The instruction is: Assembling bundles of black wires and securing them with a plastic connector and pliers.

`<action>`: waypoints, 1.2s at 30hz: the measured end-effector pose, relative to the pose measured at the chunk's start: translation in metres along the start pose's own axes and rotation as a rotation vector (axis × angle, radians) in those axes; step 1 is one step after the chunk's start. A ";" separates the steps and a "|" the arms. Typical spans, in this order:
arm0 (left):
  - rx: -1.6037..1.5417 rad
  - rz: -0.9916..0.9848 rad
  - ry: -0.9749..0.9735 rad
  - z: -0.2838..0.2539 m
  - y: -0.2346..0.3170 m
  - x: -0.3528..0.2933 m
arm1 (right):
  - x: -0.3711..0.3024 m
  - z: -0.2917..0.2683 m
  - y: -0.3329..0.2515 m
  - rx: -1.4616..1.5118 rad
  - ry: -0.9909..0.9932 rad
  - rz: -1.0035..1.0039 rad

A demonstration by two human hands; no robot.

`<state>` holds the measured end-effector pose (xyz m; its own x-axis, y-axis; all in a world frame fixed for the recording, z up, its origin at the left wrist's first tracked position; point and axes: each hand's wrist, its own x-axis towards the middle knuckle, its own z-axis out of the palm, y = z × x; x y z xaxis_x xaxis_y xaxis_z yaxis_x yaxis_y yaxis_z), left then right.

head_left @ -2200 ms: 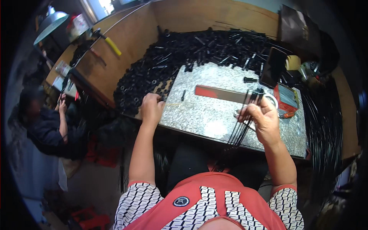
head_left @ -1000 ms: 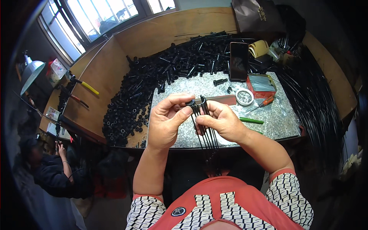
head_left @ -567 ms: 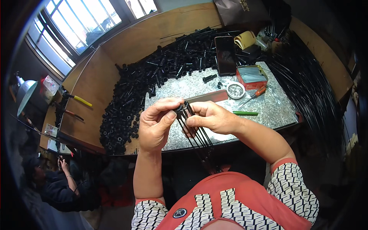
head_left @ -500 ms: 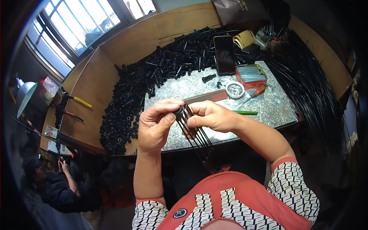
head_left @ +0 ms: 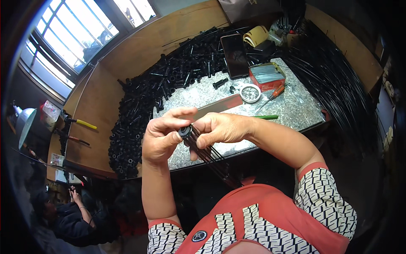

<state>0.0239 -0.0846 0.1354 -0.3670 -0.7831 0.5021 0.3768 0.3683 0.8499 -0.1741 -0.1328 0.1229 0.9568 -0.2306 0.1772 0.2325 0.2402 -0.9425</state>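
Note:
A round black plastic hub (head_left: 185,132) has a bundle of thin black ribs (head_left: 215,160) running from it down toward my chest. My left hand (head_left: 157,139) is closed on the hub, with thumb and fingertips around its end. Just beside it, my right hand (head_left: 224,128) pinches the ribs close to the hub. The fingers partly hide where ribs and hub meet. Both hands are above the near edge of a speckled grey work slab (head_left: 292,112).
A big heap of black tubular parts (head_left: 141,101) covers the left and back. Beyond my hands are a metal bar (head_left: 220,106), white dish (head_left: 250,93), screwdriver (head_left: 270,97), red box of thin rods (head_left: 267,77), phone (head_left: 235,56) and green-handled tool (head_left: 267,117). Long black rods (head_left: 338,80) lie right. Another person (head_left: 76,216) sits lower left.
Both hands and the hub have shifted left in the picture, and the hub's round end now shows more. The surroundings have also shifted left, as the view itself has moved.

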 end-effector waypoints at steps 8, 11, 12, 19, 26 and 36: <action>0.619 -0.130 0.624 0.043 0.027 -0.003 | 0.012 0.014 0.003 -0.841 0.600 -0.491; 0.645 -0.094 0.604 0.033 0.017 -0.007 | 0.014 0.016 0.015 -0.910 0.622 -0.571; 0.653 -0.085 0.590 0.039 0.017 -0.004 | 0.010 0.018 0.017 -0.908 0.610 -0.586; 0.734 -0.154 0.310 0.035 0.034 -0.009 | -0.004 0.017 0.009 -0.724 0.512 -0.457; 0.811 -0.055 0.406 0.077 0.006 -0.002 | -0.003 0.013 0.015 -0.736 0.605 -0.497; 0.845 0.087 0.542 0.070 -0.009 -0.016 | -0.024 0.017 0.027 -0.877 0.566 -0.490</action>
<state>-0.0333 -0.0402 0.1313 0.1488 -0.7811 0.6064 -0.4196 0.5054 0.7540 -0.1876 -0.1054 0.0984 0.5306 -0.5613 0.6352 0.1436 -0.6790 -0.7200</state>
